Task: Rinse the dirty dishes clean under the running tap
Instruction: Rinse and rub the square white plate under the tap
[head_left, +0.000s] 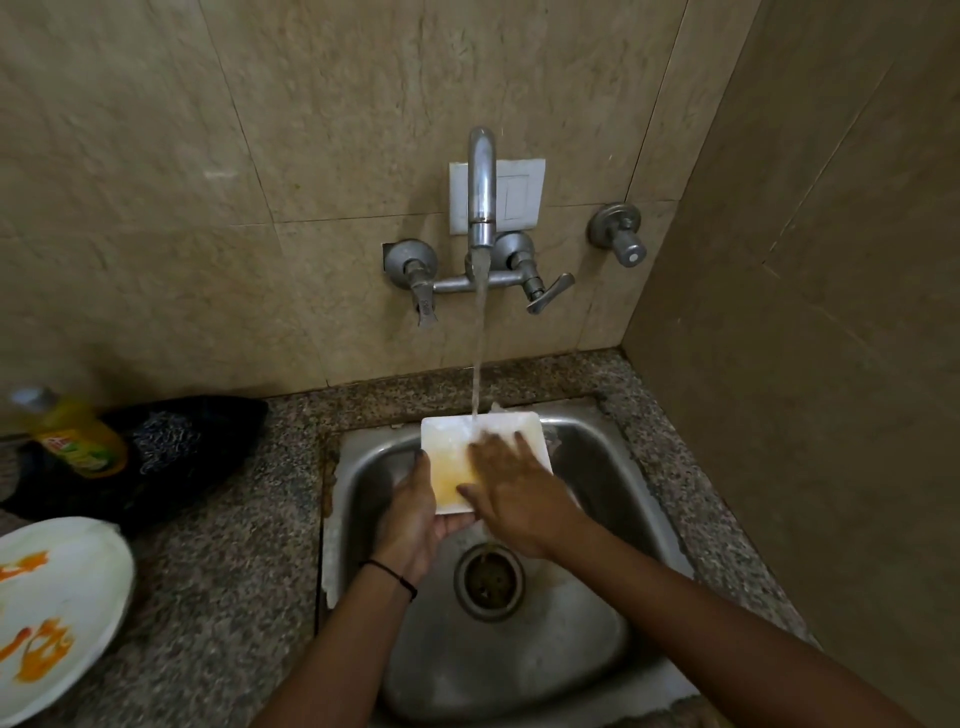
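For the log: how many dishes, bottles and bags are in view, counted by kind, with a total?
Square white plate, held over the sink by the left hand and rubbed by the right hand: 1
Round white plate with orange stains on the counter: 1
Yellow bottle: 1
Black bag: 1
Total: 4

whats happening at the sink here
A person is rinsing a square white plate over the steel sink, under the running tap. The left hand holds the plate by its near left edge, while the right hand lies flat on its face, seemingly rubbing at the yellow residue there. Another round white plate with orange smears waits on the counter to the left, not yet rinsed.
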